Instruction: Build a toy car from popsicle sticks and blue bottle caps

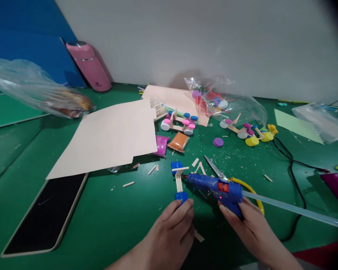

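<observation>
My right hand [249, 223] is wrapped round the grip of a blue hot glue gun [207, 183]. A long clear glue stick [293, 210] juts out of its back, and a small red light glows on its side. The nozzle points left and reaches the joint of a small craft-stick model [179, 183], touching or very near it. This model has pale wooden sticks with blue caps at both ends and a stick set across the far end. My left hand [173, 228] pinches the blue cap at its near end. Behind the gun lie scissors [216, 169] with a yellow handle.
Small stick cars [178, 123] with bottle-cap wheels stand behind, near purple [161, 145] and orange packets [179, 141]. A cream sheet [109, 138] partly covers a phone [45, 215] at left. A black cord [295, 180] runs at right beside a magenta device [336, 187]. Wood scraps litter the green table.
</observation>
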The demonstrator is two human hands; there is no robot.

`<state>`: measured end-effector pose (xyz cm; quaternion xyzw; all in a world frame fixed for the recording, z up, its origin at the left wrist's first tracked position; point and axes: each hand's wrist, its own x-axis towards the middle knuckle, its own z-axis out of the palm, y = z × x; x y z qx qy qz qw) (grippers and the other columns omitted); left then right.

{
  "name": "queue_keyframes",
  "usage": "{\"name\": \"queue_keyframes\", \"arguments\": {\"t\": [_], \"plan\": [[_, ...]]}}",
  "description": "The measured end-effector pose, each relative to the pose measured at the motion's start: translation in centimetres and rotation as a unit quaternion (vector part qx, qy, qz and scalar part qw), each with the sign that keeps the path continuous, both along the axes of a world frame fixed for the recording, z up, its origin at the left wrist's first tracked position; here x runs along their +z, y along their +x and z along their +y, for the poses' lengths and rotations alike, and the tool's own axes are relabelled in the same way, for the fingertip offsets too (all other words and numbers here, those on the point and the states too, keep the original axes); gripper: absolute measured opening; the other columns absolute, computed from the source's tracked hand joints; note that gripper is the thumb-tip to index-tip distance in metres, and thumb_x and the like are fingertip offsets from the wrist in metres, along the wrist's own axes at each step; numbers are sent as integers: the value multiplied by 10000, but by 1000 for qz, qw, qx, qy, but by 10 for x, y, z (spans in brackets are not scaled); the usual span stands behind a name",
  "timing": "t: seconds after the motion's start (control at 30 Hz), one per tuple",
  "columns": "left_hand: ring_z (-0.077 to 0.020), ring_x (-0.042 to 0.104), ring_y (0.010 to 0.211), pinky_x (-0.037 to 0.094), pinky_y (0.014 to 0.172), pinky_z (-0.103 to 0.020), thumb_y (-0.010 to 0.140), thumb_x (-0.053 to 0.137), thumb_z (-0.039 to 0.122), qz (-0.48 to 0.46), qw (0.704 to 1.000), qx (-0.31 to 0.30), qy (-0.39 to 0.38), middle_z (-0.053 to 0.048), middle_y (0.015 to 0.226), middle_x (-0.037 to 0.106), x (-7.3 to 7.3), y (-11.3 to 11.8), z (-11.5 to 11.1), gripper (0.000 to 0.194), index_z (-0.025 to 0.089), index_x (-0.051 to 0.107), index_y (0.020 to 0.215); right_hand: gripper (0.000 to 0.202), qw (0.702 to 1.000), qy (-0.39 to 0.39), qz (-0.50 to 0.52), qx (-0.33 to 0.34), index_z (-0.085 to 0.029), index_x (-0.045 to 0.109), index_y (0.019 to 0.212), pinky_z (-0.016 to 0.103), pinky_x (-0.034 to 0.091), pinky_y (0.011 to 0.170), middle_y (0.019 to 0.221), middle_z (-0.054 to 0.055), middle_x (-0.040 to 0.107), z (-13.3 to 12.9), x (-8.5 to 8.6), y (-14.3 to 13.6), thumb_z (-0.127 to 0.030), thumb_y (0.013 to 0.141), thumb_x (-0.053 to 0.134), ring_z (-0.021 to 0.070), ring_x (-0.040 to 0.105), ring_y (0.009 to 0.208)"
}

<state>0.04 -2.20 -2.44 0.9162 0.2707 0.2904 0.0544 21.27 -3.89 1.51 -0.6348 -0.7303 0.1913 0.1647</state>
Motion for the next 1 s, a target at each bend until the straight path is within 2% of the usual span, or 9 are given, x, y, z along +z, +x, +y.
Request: {"name": "queue_keyframes", "arguments": {"t": [0.2, 0.4, 0.5, 0.57, 0.67, 0.73, 0.8, 0.87, 1.0], "plan": [[-198, 482, 1087, 349, 972, -339, 854, 415, 154, -5, 1000, 1, -2, -64, 969, 648, -1, 0, 0, 226, 126, 636, 823, 197, 1000, -7, 5, 10, -201, 594, 874, 358, 525, 695, 863, 93, 649, 1, -1, 0, -271, 843, 413, 230, 611, 846], [-203, 481, 1090, 361, 962, -340, 847, 430, 154, 2, 1000, 0, -13, -65, 969, 648, 0, 0, 0, 206, 122, 633, 833, 179, 997, -41, 64, -19, -217, 581, 873, 289, 503, 587, 774, 51, 628, 3, 4, 1, -281, 847, 415, 190, 598, 685], [-196, 490, 1081, 365, 957, -332, 844, 436, 163, 2, 1000, -4, 0, -60, 969, 649, 1, -1, 1, 201, 133, 633, 820, 187, 986, -68, 139, -65, -220, 554, 972, 262, 475, 555, 714, 17, 603, 5, 6, -1, -303, 831, 463, 159, 559, 603], [-192, 498, 1075, 365, 958, -327, 847, 428, 170, -2, 1000, -6, 6, -53, 969, 653, 3, -1, 2, 209, 140, 632, 808, 226, 961, -94, 234, -118, -204, 531, 1003, 231, 447, 496, 621, -14, 557, 7, 7, -3, -330, 822, 484, 130, 515, 523], [-186, 513, 1064, 365, 963, -325, 839, 433, 156, -15, 1000, 4, -9, -34, 976, 658, 3, 1, 2, 198, 147, 628, 804, 261, 893, -111, 386, -204, -177, 517, 969, 185, 359, 377, 506, -51, 470, 13, 10, 2, -377, 801, 509, 94, 439, 421], [-186, 514, 1066, 374, 958, -332, 838, 415, 138, -33, 999, 8, -18, -30, 986, 656, 2, 2, 1, 212, 153, 625, 807, 237, 857, -110, 432, -257, -182, 526, 864, 174, 334, 347, 489, -52, 477, 18, 12, 14, -392, 759, 563, 87, 434, 402], [-193, 508, 1075, 382, 948, -344, 839, 383, 125, -51, 998, 2, -20, -38, 1001, 649, 1, 2, 1, 242, 157, 621, 811, 229, 846, -110, 427, -301, -188, 532, 756, 180, 380, 377, 526, -35, 533, 25, 12, 33, -401, 718, 608, 94, 479, 434], [-197, 514, 1063, 389, 937, -351, 834, 371, 116, -69, 997, 2, -28, -51, 1008, 641, 4, 1, 1, 250, 159, 615, 809, 253, 858, -97, 388, -322, -194, 578, 791, 182, 410, 414, 625, -23, 579, 32, 9, 56, -420, 690, 628, 107, 522, 510], [-195, 575, 876, 453, 787, -329, 817, 416, 149, -96, 992, -2, -76, -70, 853, 639, 18, -4, 2, 187, 167, 597, 775, 362, 924, -72, 230, -297, -186, 611, 912, 258, 468, 571, 768, 13, 630, 46, -7, 94, -463, 680, 614, 181, 571, 679]]}}
